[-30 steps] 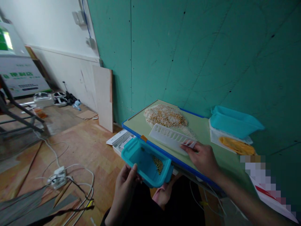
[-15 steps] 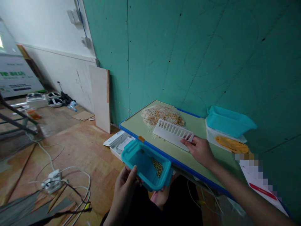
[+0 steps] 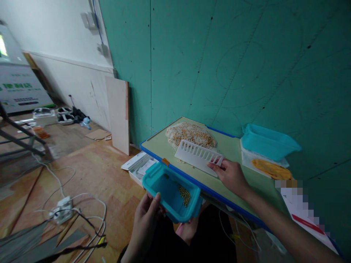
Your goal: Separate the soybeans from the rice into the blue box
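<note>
My left hand (image 3: 149, 210) is closed on the near-left rim of a blue plastic container (image 3: 161, 191), held tilted below the table's front edge. A small heap of beans (image 3: 184, 195) lies inside it. My right hand (image 3: 230, 173) grips the right end of a white slotted plastic plate (image 3: 196, 160), thumb on top. That plate stands slanted on the pale green tabletop (image 3: 238, 186), its slotted edge up. Right behind it is a spread-out pile of beans mixed with rice-like white grains (image 3: 189, 133); whether the plate touches the pile I cannot tell.
Against the green wall stands another blue container (image 3: 270, 142) on a white tray, with an orange cloth-like item (image 3: 271, 169) in front. An open white box (image 3: 139, 168) sits left below the table. Cables and a power strip (image 3: 61, 210) lie on the floor.
My right hand has shifted the slotted plate slightly left and toward me along the tabletop. My left hand keeps the container in nearly the same place.
</note>
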Demonstrator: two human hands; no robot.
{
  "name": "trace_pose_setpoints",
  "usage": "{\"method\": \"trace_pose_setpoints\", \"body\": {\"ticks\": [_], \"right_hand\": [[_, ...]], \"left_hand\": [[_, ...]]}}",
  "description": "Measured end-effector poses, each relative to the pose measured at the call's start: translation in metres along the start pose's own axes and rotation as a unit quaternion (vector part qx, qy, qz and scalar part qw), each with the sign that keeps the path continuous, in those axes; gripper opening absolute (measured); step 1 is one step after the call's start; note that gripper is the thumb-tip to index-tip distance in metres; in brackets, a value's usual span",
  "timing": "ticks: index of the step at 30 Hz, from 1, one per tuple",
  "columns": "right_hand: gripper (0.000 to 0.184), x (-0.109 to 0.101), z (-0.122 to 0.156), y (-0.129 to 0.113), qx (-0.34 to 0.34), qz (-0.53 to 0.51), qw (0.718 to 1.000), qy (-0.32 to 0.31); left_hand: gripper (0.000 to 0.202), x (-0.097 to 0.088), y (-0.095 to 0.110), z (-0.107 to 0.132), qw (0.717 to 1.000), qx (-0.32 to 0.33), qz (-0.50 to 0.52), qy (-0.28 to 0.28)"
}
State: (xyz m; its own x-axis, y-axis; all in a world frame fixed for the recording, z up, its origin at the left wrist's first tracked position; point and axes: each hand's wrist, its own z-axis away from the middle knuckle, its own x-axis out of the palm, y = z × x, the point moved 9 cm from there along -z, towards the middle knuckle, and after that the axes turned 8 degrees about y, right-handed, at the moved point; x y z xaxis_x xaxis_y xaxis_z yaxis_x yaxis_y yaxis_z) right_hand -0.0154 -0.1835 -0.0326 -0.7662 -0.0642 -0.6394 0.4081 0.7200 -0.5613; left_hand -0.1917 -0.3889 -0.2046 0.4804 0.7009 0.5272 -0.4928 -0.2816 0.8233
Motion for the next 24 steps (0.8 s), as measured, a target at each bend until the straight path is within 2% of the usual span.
{"method": "trace_pose_setpoints", "body": {"ticks": [24], "right_hand": [[0.026, 0.0013, 0.0061, -0.0077, -0.026, -0.027, 0.999, -0.017]], "left_hand": [[0.023, 0.0055, -0.0028, 0.0032, 1.0, -0.003, -0.011, -0.015]]}}
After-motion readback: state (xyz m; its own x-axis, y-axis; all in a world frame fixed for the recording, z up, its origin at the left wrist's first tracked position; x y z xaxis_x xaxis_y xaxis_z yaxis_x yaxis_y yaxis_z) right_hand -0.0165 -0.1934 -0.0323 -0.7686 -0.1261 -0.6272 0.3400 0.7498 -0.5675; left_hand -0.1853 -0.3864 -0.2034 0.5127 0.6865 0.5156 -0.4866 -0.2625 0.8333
